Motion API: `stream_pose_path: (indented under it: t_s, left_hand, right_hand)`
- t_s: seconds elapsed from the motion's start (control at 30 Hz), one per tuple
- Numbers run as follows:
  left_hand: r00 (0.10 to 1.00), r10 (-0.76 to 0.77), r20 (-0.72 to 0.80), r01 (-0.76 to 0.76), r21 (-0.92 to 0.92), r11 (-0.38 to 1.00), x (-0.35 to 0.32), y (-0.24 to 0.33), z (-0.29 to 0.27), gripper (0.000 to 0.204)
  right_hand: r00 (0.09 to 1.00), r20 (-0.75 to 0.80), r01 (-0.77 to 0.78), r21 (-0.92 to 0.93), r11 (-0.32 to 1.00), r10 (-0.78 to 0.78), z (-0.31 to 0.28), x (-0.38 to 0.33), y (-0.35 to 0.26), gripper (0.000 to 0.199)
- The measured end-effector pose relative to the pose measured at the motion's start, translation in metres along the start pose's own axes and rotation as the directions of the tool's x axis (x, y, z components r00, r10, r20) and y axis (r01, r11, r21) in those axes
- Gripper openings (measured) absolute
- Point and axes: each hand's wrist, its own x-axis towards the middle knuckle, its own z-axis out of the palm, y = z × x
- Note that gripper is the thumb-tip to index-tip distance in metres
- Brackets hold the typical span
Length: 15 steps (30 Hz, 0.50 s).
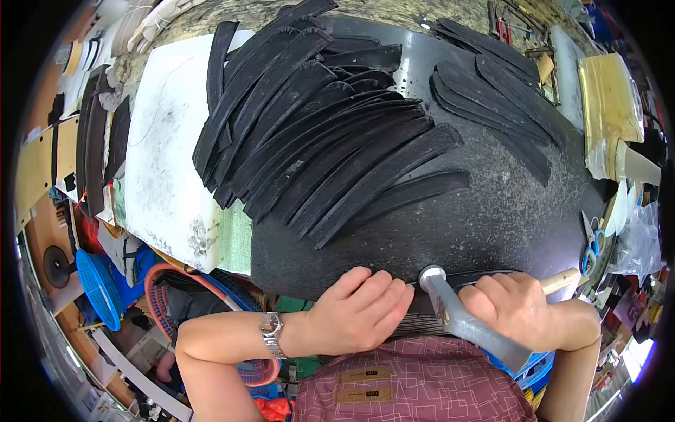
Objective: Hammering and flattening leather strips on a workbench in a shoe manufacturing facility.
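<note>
Bare dark slab [492, 211] ahead of hands; fanned black strips [316, 141] block left, probably overlapping.

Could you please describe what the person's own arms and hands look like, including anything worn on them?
Both forearms are bare, with no gloves or long sleeves. The left hand has a silver metal wristwatch with a link bracelet on its wrist. The right hand wears nothing visible. The person's top is maroon with a pale line pattern.

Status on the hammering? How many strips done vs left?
Exact count unclear. Many black strips lie fanned across the dark slab, with a smaller group at its right. In hand: left hand pins one strip at the near edge; right hand holds the hammer on it.
</note>
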Motion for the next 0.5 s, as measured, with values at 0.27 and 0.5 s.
stream_pose_path:
  t_s: [0.27, 0.5]
  left_hand:
    - [0.994, 0.105, -0.002, -0.103, 0.202, 0.974, -0.008, 0.003, 0.002, 0.025]
    - [0.986, 0.105, 0.131, -0.138, 0.274, 0.952, -0.008, 0.021, 0.001, 0.035]
  right_hand:
    - [0.999, -0.027, -0.04, 0.006, 0.999, 0.041, -0.002, 0.007, -0.008, 0.015]
    - [0.996, -0.057, -0.063, 0.019, 0.998, 0.064, 0.002, 0.01, -0.017, 0.014]
